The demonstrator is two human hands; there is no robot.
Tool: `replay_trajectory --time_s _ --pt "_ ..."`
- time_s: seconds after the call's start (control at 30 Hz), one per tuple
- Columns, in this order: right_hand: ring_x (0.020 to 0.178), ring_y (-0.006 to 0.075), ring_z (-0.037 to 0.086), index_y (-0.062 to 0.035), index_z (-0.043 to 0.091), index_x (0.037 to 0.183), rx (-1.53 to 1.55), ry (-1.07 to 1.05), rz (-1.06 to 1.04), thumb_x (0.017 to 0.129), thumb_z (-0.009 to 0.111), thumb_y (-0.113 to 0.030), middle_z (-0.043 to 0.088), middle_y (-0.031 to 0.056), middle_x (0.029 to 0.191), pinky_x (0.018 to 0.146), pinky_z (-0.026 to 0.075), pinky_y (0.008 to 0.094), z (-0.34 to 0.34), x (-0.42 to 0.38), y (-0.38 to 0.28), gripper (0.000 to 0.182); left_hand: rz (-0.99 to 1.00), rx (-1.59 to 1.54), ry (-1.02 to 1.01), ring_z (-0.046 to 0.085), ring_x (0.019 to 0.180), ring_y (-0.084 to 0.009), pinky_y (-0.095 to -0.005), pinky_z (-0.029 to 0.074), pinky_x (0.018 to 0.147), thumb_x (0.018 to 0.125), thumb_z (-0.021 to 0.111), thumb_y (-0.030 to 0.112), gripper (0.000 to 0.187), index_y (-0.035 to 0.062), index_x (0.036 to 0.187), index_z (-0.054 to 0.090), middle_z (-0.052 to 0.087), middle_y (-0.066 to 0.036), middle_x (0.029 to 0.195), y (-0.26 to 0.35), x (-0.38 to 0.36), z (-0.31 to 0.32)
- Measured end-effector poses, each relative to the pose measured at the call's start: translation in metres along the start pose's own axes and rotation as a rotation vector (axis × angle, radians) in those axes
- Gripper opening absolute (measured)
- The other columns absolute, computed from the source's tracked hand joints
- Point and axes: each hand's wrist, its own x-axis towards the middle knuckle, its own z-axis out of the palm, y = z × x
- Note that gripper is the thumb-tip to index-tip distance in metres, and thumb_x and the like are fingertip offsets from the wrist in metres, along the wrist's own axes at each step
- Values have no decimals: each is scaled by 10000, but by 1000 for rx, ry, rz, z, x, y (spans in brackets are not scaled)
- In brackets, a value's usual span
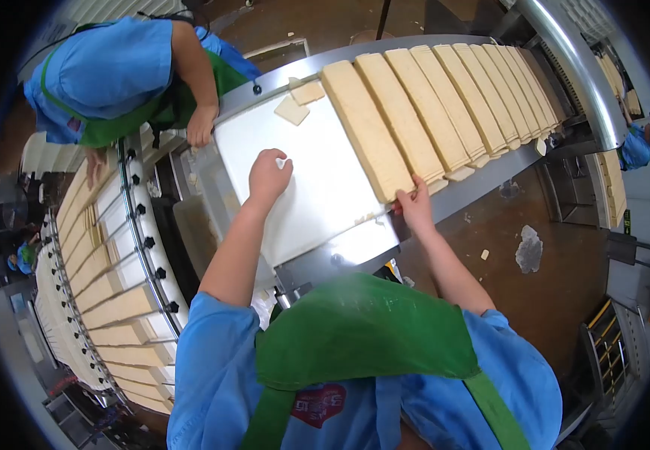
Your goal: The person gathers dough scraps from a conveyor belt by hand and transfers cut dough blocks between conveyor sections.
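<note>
Over white board, left hand curled round white scrap; beside it, half-open right hand touching pale slab, light contact apparently needed.

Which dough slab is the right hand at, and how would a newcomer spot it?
Start at the metal table, where pale slabs lie side by side in a row. The dough slab is the one at the row's left end. Unlike its neighbours, it borders the bare white surface, and the right hand's fingers are at its near end.
</note>
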Motion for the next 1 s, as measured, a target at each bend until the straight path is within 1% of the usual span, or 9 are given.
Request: replay_trajectory --time_s 0.07,0.23,0.33,0.43,0.53,0.77,0.87,0.93,1.0 --pt "591 133 585 29 267 1415 -50 -19 -16 862 613 -90 565 64 737 522 481 253 -1 -1 5 662 25 31 -37 603 978 -337 -401 486 872 781 672 195 232 28 943 670 634 -168 1025 15 36 23" --pt "674 131 546 38 365 1374 -247 -11 -70 849 661 -184 545 46 749 626 476 271 -3 -2 14 642 292 161 62 560 1073 -345 -423 434 953 773 681 232 391 9 1088 619 619 -169 1085 78 144 66" --pt "657 140 550 36 357 1372 -283 -33 -86 836 674 -171 544 47 744 621 479 275 0 -6 3 656 308 295 40 507 1157 -319 -426 421 960 768 686 286 509 8 1178 568 573 -159 1174 111 186 86" --pt "647 139 552 31 359 1368 -316 -67 -69 831 681 -163 547 47 748 612 479 274 2 -5 -10 655 129 313 82 435 1242 -279 -423 406 966 751 687 369 655 16 1271 501 498 -138 1282 116 189 116" --pt "649 141 562 27 367 1361 -326 -111 -61 831 684 -161 556 53 756 604 479 275 0 -4 -15 646 -15 356 -40 400 1274 -255 -445 392 971 737 681 424 741 30 1324 460 445 -125 1331 126 180 101" --pt "694 211 615 -24 410 1342 -614 -474 -65 815 704 -236 620 113 787 663 505 338 25 -14 -47 640 -202 519 186 488 1156 -300 -506 347 987 713 691 466 704 18 1229 520 553 -160 1144 28 103 20" --pt "772 259 648 -22 416 1327 -631 -641 -187 792 725 -259 643 149 856 708 516 356 40 -8 -52 662 -405 601 234 574 1030 -333 -482 423 921 687 719 529 690 12 1125 588 591 -172 1057 -11 43 -34" --pt "1001 367 624 -32 431 1288 -707 -722 -316 719 794 -283 629 202 1042 872 497 418 47 -11 -82 720 -546 432 137 592 977 -368 -461 466 881 664 756 539 700 -24 1056 615 607 -202 1041 -23 5 -64" --pt "1082 408 563 -37 428 1289 -924 -721 -206 670 828 -269 585 198 1159 932 474 447 59 -12 -91 773 -620 196 31 583 967 -385 -460 470 886 650 782 525 695 -45 1011 616 616 -234 1015 -60 -33 -76"
